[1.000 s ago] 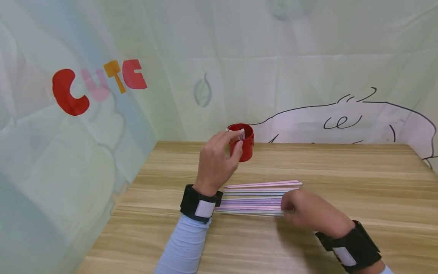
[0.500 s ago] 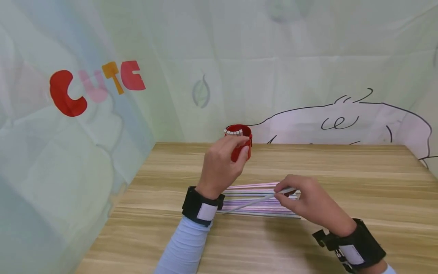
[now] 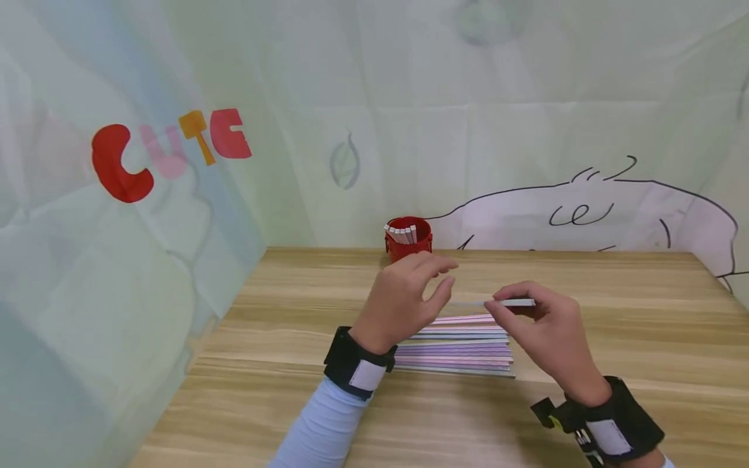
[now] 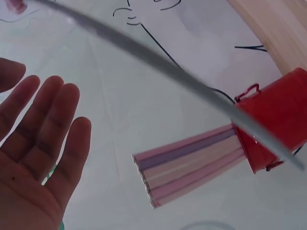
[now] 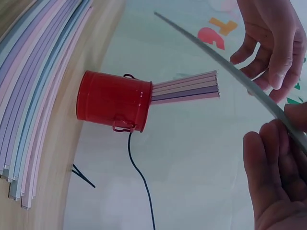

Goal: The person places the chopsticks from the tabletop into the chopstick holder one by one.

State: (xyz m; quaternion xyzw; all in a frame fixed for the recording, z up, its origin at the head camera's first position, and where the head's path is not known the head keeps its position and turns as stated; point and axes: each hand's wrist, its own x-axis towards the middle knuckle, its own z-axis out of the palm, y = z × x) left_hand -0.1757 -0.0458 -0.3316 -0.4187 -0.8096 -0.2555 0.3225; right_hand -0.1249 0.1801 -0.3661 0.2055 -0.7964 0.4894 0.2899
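My right hand (image 3: 556, 335) pinches a pale grey-green chopstick (image 3: 517, 302) between thumb and fingers, raised above the table near the row. In the right wrist view its thin end points up and away to the left. My left hand (image 3: 404, 302) is held in the air with thumb and fingers apart, nothing between them; the chopstick passes close by it in the left wrist view. Behind it a small red bucket (image 5: 112, 100) holds several pastel chopsticks (image 4: 192, 165), square ends up, leaning side by side. More pink, purple and blue chopsticks (image 3: 462, 354) lie in a row below my hands.
The wood-grain table (image 3: 281, 403) ends at the back against a pale printed cloth (image 3: 409, 143). Another cloth (image 3: 105, 312) with coloured letters slants along the left. The bucket stands near the table's back edge and has small side handles.
My right hand has picked a chopstick from the row and lifted it up to nearly level. My left hand has drawn back from the bucket, toward the right, and its fingers have spread.
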